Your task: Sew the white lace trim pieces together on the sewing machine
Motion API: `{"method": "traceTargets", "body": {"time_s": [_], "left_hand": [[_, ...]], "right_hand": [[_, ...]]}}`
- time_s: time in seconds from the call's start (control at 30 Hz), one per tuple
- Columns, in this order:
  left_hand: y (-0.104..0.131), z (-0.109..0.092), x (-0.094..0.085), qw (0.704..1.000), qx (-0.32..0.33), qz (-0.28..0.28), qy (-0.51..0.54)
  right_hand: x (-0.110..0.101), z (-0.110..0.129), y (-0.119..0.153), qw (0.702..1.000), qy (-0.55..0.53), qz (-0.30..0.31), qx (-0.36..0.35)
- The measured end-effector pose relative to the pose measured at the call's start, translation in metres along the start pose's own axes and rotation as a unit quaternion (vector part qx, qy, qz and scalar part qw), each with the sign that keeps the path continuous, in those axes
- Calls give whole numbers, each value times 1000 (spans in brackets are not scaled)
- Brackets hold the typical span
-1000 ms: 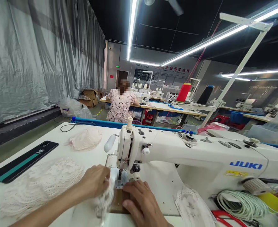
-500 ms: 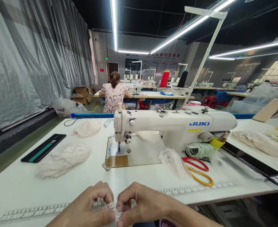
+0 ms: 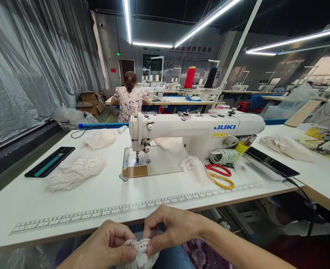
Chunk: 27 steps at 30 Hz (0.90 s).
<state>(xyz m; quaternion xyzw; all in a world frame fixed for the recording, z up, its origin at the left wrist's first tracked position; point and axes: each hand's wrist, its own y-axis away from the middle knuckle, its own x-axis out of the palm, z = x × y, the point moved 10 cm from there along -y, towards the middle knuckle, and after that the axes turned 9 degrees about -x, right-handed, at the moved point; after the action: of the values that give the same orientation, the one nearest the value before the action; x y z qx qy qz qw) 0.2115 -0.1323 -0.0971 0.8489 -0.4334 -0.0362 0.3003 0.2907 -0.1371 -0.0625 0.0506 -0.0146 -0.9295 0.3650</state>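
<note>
A small piece of white lace fabric (image 3: 141, 249) is pinched between my two hands, just off the front edge of the table and above my lap. My left hand (image 3: 108, 244) grips its left end with thumb and fingers. The right end is held by my right hand (image 3: 167, 229). Beyond them stands a white sewing machine (image 3: 165, 129), its needle area at the left end. A stack of cream lace pieces (image 3: 76, 172) lies left of the machine. The lower part of the held lace is cut off by the frame.
Scissors with red and yellow handles (image 3: 222, 181) lie by a sheer cloth (image 3: 195, 168) right of the needle plate. A printed ruler (image 3: 120, 211) runs along the table front. Another cloth piece (image 3: 100, 139) lies at the back left. A person (image 3: 130, 97) sits farther ahead.
My hands have drawn back from over the ruler to off the table edge, still holding the lace, which shows wider now. The view has tilted down.
</note>
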Motion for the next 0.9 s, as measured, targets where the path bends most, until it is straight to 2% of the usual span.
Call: {"method": "traceTargets", "body": {"time_s": [0.17, 0.3, 0.47, 0.6, 0.73, 0.8, 0.9], "left_hand": [[2, 4, 1, 999, -10, 29, 19], [0, 5, 9, 998, -12, 55, 21], [-4, 4, 4, 1000, -11, 18, 16], [-1, 9, -3, 1000, -23, -3, 6], [7, 7, -7, 998, -30, -21, -51], [13, 1, -5, 992, -34, -24, -116], [19, -13, -5, 973, -43, -61, -220]], "right_hand": [[4, -6, 8, 999, -12, -12, -43], [6, -14, 11, 999, -37, -16, -24], [6, -20, 11, 997, -73, -17, 8], [5, -17, 11, 997, -73, -27, -11], [7, -11, 10, 998, -55, -23, -34], [10, -7, 8, 998, -50, -9, -38], [12, 0, 3, 998, -45, 5, -32]]}}
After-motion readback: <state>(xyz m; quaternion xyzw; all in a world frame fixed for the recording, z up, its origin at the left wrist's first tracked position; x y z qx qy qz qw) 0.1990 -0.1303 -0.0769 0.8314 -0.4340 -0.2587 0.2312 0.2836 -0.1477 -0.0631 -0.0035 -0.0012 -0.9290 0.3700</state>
